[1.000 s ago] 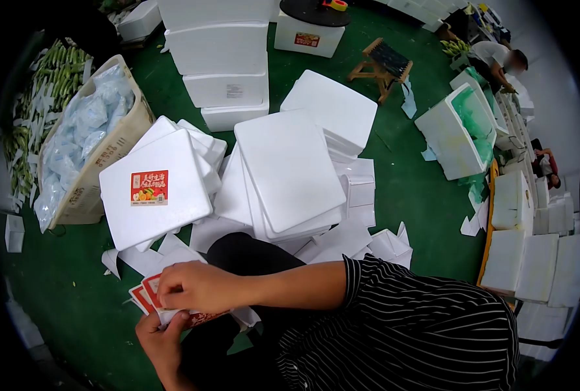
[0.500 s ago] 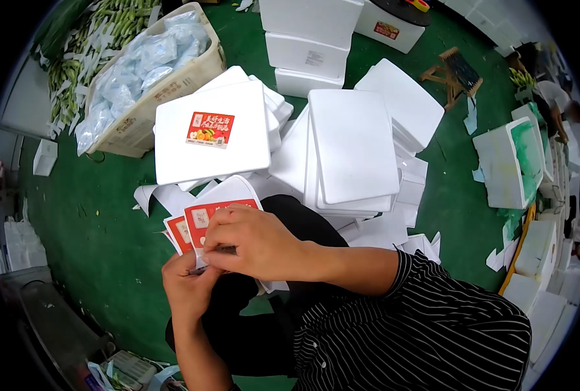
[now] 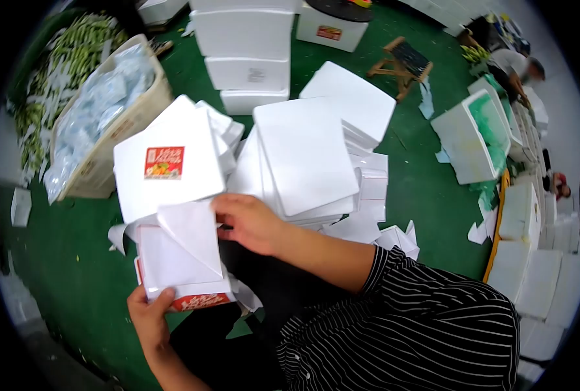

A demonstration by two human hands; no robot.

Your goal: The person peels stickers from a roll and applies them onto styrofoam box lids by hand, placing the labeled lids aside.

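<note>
My left hand grips the lower left edge of a stack of red printed stickers, its thumb on top. White backs face up, with red print showing along the bottom. At the upper right corner, my right hand pinches a white paper sheet, which lies folded diagonally across the top sticker's back. Whether this is backing paper or the sticker itself is hard to tell. Just beyond sits a white foam lid with a red fruit-picture sticker on it.
More foam lids lie stacked ahead, with loose white paper beside them. Foam boxes stand behind. At left is a crate of bagged packs; at right, a foam box with green plastic. A folding stool and another person are farther off.
The stickers have turned from printed side to white back side. My right hand has moved away from my left to the upper right corner, with white paper in its fingers. The view has shifted.
</note>
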